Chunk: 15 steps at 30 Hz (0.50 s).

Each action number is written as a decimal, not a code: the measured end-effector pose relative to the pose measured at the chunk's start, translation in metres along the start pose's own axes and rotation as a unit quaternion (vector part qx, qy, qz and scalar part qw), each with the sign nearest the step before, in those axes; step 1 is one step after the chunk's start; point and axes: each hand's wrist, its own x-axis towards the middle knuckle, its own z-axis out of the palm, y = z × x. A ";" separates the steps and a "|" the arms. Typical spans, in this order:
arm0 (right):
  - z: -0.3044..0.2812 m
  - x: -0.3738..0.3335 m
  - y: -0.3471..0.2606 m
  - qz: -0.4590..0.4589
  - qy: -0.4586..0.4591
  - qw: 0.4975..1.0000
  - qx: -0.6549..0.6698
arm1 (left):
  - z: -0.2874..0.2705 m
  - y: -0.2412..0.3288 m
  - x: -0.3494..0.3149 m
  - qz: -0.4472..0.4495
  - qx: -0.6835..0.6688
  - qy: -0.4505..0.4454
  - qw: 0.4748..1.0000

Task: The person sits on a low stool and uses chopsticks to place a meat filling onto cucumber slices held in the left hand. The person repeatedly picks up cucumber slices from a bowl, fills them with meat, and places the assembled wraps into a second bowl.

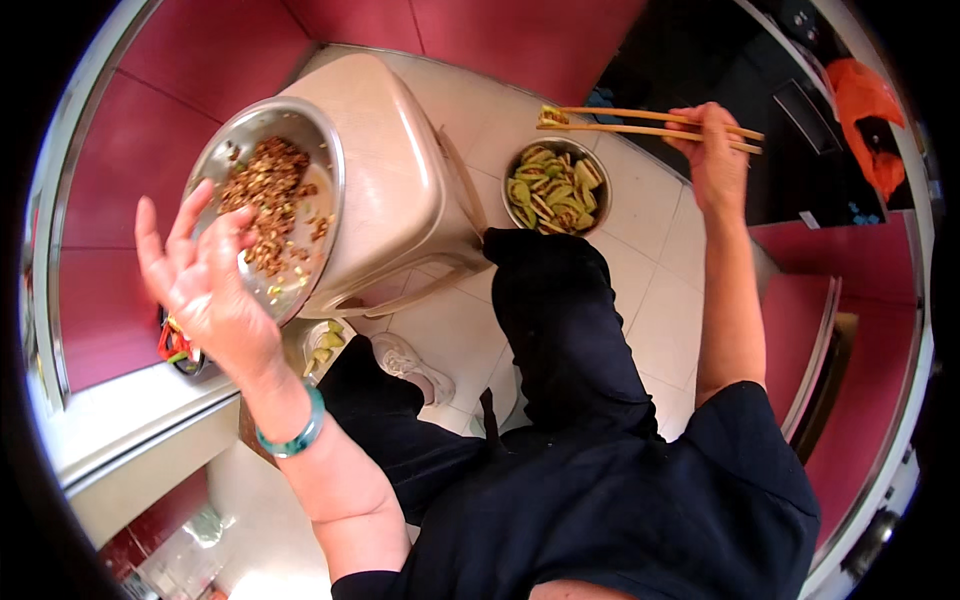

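Note:
My right hand (712,150) grips a pair of wooden chopsticks (620,113) held out over the floor. Pinched at their tips is a small green-edged slice (552,117) with brownish filling. Below the tips, a round metal bowl (505,190) holds several similar green filled slices. My left hand (205,275) is open, its fingers spread above the near left side of a wide metal basin (322,180). Brown minced filling (265,195) with pale and green bits lies in that basin. A green bangle (292,425) circles my left wrist.
The basin sits on a beige plastic stool (390,170). Beside my shoe (410,365), green pieces (326,342) lie in a partly hidden container. Red and green items (175,345) show behind my left hand. An orange bag (862,110) rests at the right, near a black glossy surface (700,75).

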 end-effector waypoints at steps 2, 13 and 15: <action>-0.019 0.002 0.049 0.039 0.028 0.999 -0.025 | -0.004 -0.003 0.000 -0.006 0.010 0.002 1.000; -0.050 0.032 0.240 0.147 0.222 0.964 -0.025 | -0.005 -0.013 0.003 -0.031 0.068 0.015 0.997; -0.049 0.042 0.255 0.147 0.220 0.964 -0.031 | -0.004 -0.013 0.003 -0.040 0.083 0.024 0.995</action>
